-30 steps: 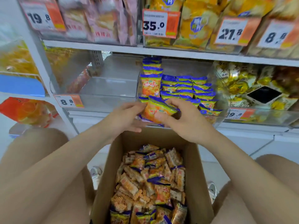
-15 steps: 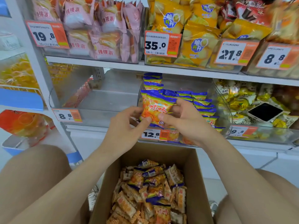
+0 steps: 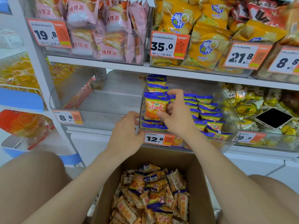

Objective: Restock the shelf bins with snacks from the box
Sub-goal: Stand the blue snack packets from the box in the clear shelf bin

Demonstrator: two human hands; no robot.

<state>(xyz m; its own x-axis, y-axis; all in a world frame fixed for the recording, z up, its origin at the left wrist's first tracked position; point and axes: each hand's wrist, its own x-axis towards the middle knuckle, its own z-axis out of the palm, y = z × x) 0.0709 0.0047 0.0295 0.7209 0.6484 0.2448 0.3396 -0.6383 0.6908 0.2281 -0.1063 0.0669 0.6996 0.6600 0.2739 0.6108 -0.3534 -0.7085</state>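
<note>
Snack packet, orange with blue ends, stands upright at the left front of the clear shelf bin, on top of flat packets at the bin's near edge. Right hand pinches it by its right side: thumb on the front face, fingers curled over the top and behind. More of the same packets sit in rows to the right of the hand, and a stack of them rises behind the held 1. Left hand is just left of the bin's front corner, fingers loosely curled, holding nothing; cannot tell if the fingertips touch the bin wall. Price tag 12.8 is on the bin front, under the packet.

Cardboard box is near, bottom centre, between the person's knees, open, with loose snack packets piled inside. Left of the task bin, another clear bin with tag 8.8. Right, a bin of yellow wrapped sweets with a phone lying on top, screen dark. Upper shelf: pink packs with tag 19.8, yellow bags with tag 35.0.
</note>
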